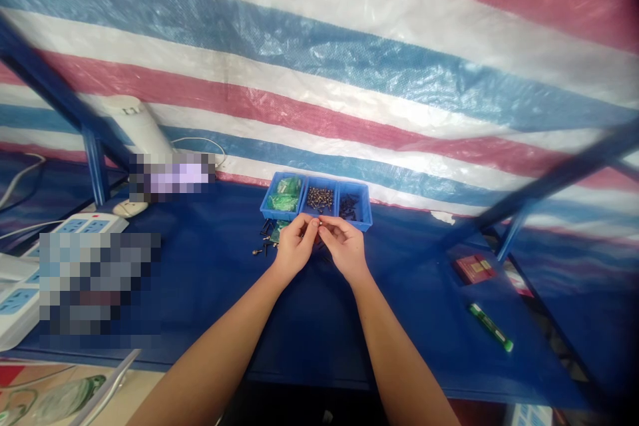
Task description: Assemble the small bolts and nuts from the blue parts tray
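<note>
My left hand (294,247) and my right hand (345,247) meet over the blue table, thumbs and fingertips pinched together. Something tiny and pale may be between the fingertips, too small to name. Just behind them stands a blue three-compartment tray (368,218). Its left section has green plastic packets (284,201), the middle one brass-coloured screws (319,198), and the right one black screws (350,206). Loose screws (257,251) and a small green piece lie beside my left hand. More dark bits show under my hands, partly hidden.
Power strips (107,221) and a blurred-out dark object (104,286) are at the left. A white cylinder (142,126) stands at the back. On the right lie a red box (474,269) and a green packet (491,327). Blue frame bars (559,173) slant at both sides; a striped sheet (319,53) hangs behind.
</note>
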Demonstrator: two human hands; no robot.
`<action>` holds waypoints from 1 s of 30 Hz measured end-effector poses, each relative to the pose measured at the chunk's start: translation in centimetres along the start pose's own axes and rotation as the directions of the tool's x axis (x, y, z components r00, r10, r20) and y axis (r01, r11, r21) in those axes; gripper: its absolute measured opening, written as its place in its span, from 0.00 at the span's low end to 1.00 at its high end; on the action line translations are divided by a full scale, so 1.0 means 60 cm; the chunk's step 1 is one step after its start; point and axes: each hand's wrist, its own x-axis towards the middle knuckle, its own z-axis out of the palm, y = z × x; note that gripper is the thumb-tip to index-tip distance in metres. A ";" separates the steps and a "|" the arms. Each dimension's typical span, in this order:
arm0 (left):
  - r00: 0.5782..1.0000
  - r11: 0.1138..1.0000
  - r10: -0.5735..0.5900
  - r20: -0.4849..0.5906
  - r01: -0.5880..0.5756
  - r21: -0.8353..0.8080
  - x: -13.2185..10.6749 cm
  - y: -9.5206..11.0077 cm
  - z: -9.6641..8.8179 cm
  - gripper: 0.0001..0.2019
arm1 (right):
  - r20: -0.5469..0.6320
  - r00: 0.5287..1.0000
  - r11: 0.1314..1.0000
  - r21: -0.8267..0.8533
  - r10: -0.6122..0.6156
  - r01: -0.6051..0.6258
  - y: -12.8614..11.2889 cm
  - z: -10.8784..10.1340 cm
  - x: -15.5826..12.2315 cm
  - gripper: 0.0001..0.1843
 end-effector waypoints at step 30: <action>1.000 0.996 -0.018 0.001 0.018 -0.091 0.000 -0.003 0.006 0.10 | -0.029 0.999 0.999 0.029 0.018 -0.017 0.005 -0.002 0.003 0.13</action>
